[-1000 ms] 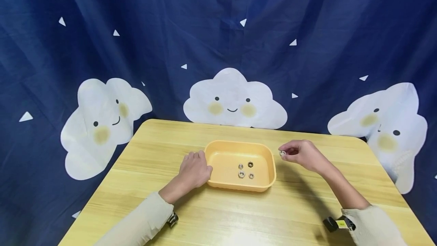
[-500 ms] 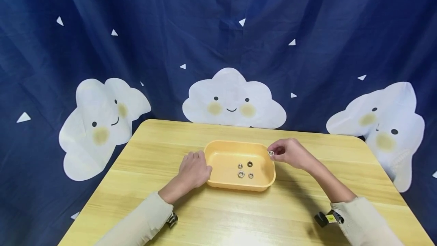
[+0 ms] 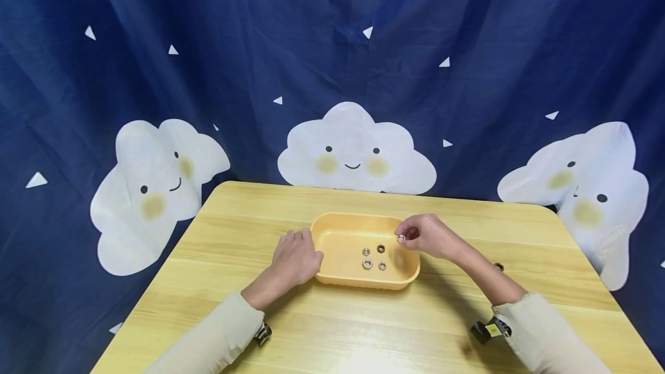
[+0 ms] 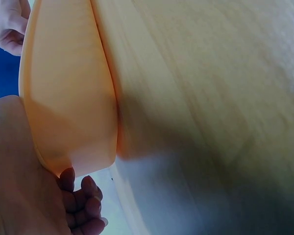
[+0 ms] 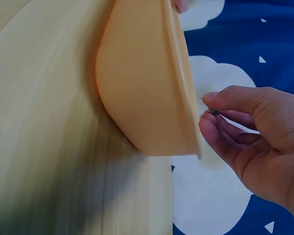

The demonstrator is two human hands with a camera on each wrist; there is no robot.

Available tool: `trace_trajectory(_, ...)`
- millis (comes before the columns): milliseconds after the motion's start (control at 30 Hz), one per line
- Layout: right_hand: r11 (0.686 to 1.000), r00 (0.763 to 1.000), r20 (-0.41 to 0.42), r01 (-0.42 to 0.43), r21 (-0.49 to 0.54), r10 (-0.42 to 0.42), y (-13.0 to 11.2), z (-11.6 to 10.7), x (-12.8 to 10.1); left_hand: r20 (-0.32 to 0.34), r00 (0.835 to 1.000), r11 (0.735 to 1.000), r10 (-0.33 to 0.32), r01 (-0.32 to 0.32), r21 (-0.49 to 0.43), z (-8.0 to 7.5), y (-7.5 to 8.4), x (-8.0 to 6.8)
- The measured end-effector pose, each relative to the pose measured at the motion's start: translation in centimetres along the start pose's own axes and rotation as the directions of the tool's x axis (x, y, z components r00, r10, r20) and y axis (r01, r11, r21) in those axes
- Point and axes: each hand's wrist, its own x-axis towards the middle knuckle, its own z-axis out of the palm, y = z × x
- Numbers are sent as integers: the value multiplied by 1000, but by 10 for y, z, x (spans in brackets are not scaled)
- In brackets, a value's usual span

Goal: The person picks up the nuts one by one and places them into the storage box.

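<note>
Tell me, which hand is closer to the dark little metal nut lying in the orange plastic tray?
Right. The right hand hovers over the tray's right end, close beside the dark nut, pinching another silver nut. The left hand rests against the tray's left outside wall, farther away.

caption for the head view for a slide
Right hand pinches a nut over the orange tray; left hand rests at its side.

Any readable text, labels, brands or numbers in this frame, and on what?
None can be read.
The yellow tag on the right wrist device carries marks too small and blurred to make out.
The tray, the nut pinched in the right hand, the nuts in the tray and the curtain show no lettering.
</note>
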Motion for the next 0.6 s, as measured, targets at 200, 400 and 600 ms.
trace_trajectory(200, 999, 998, 42, 44, -5, -44, 1, 8, 5, -8, 1000, 1000, 3, -3, 4, 0, 0, 0)
trace_trajectory(400, 997, 994, 86, 69, -30, -66, 5, 15, 9, -5, 1000, 1000, 7, -7, -5, 2, -1, 0)
trace_trajectory(600, 988, 986, 137, 109, -106, -94, 2, 19, 15, 6, 1000, 1000, 2, -2, -16, 1, 0, 0)
